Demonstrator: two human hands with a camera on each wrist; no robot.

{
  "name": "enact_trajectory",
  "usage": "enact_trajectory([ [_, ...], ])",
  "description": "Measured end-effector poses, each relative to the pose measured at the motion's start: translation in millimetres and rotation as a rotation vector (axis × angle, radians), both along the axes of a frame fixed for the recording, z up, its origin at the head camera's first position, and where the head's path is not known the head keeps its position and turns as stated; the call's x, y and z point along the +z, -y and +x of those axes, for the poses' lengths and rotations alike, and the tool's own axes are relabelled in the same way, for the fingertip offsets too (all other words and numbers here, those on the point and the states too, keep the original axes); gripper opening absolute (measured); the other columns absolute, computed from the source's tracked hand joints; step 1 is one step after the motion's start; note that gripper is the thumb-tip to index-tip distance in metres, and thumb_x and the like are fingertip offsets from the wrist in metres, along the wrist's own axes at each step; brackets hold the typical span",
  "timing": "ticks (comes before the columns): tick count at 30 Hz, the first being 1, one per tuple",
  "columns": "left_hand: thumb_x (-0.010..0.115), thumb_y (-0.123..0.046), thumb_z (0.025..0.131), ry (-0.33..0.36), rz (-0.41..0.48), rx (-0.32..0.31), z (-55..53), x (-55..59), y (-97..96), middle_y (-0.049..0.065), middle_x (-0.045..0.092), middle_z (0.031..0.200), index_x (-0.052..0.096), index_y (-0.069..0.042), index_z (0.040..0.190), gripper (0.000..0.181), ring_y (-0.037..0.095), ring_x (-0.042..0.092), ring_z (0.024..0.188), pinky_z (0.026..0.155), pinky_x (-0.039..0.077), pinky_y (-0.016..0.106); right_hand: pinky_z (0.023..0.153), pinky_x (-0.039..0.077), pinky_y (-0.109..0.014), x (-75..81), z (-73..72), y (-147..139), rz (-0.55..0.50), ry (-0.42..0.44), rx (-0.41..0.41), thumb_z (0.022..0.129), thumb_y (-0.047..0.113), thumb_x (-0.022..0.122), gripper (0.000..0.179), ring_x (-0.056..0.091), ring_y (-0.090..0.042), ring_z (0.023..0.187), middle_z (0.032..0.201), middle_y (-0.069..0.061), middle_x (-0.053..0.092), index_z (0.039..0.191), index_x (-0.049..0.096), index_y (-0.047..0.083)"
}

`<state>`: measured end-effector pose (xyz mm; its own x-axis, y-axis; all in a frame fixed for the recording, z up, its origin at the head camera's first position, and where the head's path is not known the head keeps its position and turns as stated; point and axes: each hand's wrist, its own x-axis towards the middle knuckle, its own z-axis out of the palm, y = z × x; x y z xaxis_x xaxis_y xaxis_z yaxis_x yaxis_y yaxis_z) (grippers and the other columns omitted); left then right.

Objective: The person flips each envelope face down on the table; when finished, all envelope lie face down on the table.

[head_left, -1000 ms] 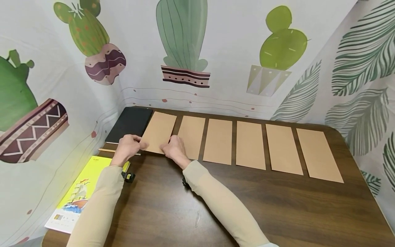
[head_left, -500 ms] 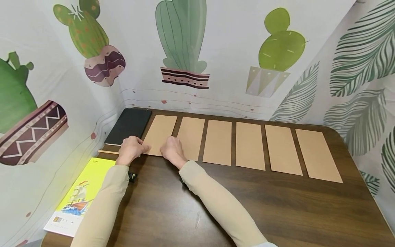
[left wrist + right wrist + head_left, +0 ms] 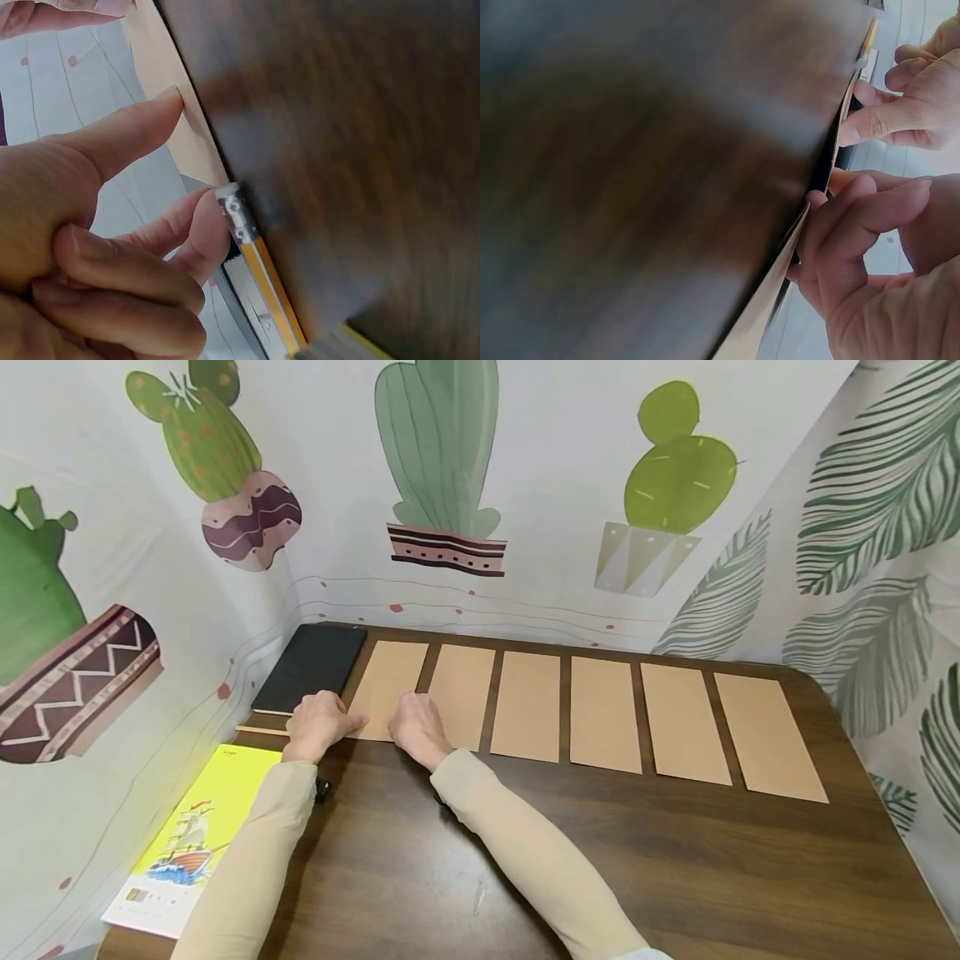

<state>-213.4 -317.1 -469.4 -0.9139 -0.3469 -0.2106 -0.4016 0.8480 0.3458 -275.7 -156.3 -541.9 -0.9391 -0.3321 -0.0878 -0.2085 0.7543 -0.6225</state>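
The leftmost brown paper sheet (image 3: 390, 681) lies on the dark wooden table (image 3: 525, 852), its near end between the two hands. At its lower left corner is the left hand (image 3: 318, 724). In the left wrist view the straight thumb (image 3: 139, 131) rests on the sheet, with the index fingertip beside a pencil's eraser end (image 3: 238, 214) and the other fingers loosely bent. The right hand (image 3: 418, 727) has bent fingers at the sheet's lower right edge, overlapping the neighbouring sheet (image 3: 463, 681). Whether these fingers pinch the paper I cannot tell.
Several more brown sheets, such as the rightmost one (image 3: 771, 735), continue the row to the right. A black notebook (image 3: 309, 668) lies left of the row. Nearer are the pencil (image 3: 258, 729) and a yellow pad with a ship picture (image 3: 187, 835). A patterned cloth (image 3: 547, 460) hangs behind.
One second ago both hands held the leftmost sheet slightly raised and tilted. It has since come down flat, in line with the row. Over the last half second the hands barely moved.
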Motion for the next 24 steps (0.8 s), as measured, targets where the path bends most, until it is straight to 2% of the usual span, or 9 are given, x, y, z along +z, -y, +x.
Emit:
enact_trajectory([
  [4, 0.083, -0.045, 0.09, -0.009, -0.011, -0.025, -7.5, -0.5, -2.9, 0.022, 0.076, 0.11, 0.077, -0.01, 0.095, 0.036, 0.043, 0.071, 0.102, 0.075, 0.051, 0.049, 0.045, 0.043, -0.025, 1.4, -4.4, -5, 0.01, 0.006, -0.008, 0.09, 0.006, 0.069, 0.04, 0.053, -0.015, 0.056, 0.064, 0.0, 0.059, 0.056, 0.054, 0.02],
  [7, 0.082, -0.045, 0.09, -0.027, 0.003, -0.046, -11.5, -2.3, -6.1, 0.024, 0.075, 0.115, 0.075, -0.008, 0.101, 0.039, 0.045, 0.07, 0.106, 0.08, 0.053, 0.053, 0.049, 0.045, -0.027, 3.4, -3.8, -12, -0.005, -0.013, -0.035, 0.09, 0.009, 0.068, 0.042, 0.052, -0.016, 0.058, 0.061, 0.002, 0.054, 0.054, 0.05, 0.021],
  [10, 0.08, -0.047, 0.092, -0.088, 0.036, -0.074, -10.9, -4.0, -9.1, 0.024, 0.074, 0.118, 0.074, -0.005, 0.111, 0.047, 0.046, 0.069, 0.107, 0.081, 0.053, 0.053, 0.05, 0.046, -0.029, 24.8, 9.4, -28, -0.068, -0.023, -0.052, 0.095, 0.012, 0.068, 0.041, 0.052, -0.016, 0.055, 0.057, 0.002, 0.051, 0.056, 0.052, 0.016],
  [12, 0.079, -0.049, 0.094, -0.171, 0.06, -0.113, -7.2, -3.7, -11.5, 0.023, 0.075, 0.116, 0.073, -0.003, 0.118, 0.052, 0.044, 0.07, 0.104, 0.079, 0.055, 0.05, 0.05, 0.046, -0.029, 45.1, 23.0, -41, -0.124, -0.047, -0.064, 0.099, 0.017, 0.07, 0.031, 0.051, -0.014, 0.052, 0.057, 0.001, 0.052, 0.07, 0.064, 0.009],
  [14, 0.078, -0.049, 0.096, -0.277, 0.079, -0.154, -1.9, -1.8, -15.0, 0.021, 0.077, 0.108, 0.074, -0.001, 0.12, 0.053, 0.04, 0.071, 0.097, 0.075, 0.055, 0.045, 0.049, 0.047, -0.027, 67.4, 36.0, -54, -0.162, -0.068, -0.072, 0.103, 0.02, 0.069, 0.023, 0.05, -0.012, 0.047, 0.06, -0.001, 0.056, 0.095, 0.075, 0.0],
  [16, 0.078, -0.046, 0.098, -0.393, 0.085, -0.183, 6.7, 1.0, -18.0, 0.019, 0.078, 0.098, 0.076, -0.001, 0.119, 0.05, 0.037, 0.071, 0.089, 0.072, 0.053, 0.041, 0.046, 0.043, -0.025, 81.3, 46.9, -63, -0.182, -0.106, -0.07, 0.106, 0.023, 0.067, 0.033, 0.044, -0.009, 0.044, 0.061, -0.003, 0.058, 0.126, 0.073, -0.003],
  [18, 0.079, -0.042, 0.098, -0.502, 0.073, -0.199, 14.6, 3.7, -21.1, 0.017, 0.078, 0.09, 0.077, -0.001, 0.115, 0.044, 0.035, 0.07, 0.082, 0.069, 0.05, 0.038, 0.042, 0.038, -0.022, 89.1, 53.7, -72, -0.174, -0.151, -0.061, 0.108, 0.026, 0.065, 0.044, 0.04, -0.006, 0.041, 0.061, -0.002, 0.061, 0.143, 0.066, -0.001],
  [20, 0.079, -0.039, 0.097, -0.592, 0.058, -0.209, 21.3, 6.3, -24.8, 0.016, 0.077, 0.088, 0.078, -0.003, 0.112, 0.039, 0.033, 0.068, 0.078, 0.068, 0.047, 0.037, 0.041, 0.035, -0.02, 96.3, 59.9, -83, -0.166, -0.202, -0.046, 0.109, 0.027, 0.065, 0.045, 0.041, -0.004, 0.043, 0.061, 0.0, 0.064, 0.145, 0.066, 0.002],
  [24, 0.081, -0.036, 0.095, -0.722, 0.017, -0.253, 31.3, 7.6, -33.5, 0.013, 0.078, 0.093, 0.078, -0.006, 0.112, 0.035, 0.029, 0.069, 0.073, 0.065, 0.047, 0.038, 0.051, 0.047, -0.02, 104.6, 68.5, -117, -0.182, -0.343, -0.028, 0.108, 0.027, 0.066, 0.042, 0.059, -0.006, 0.057, 0.076, 0.001, 0.074, 0.141, 0.069, 0.002],
])
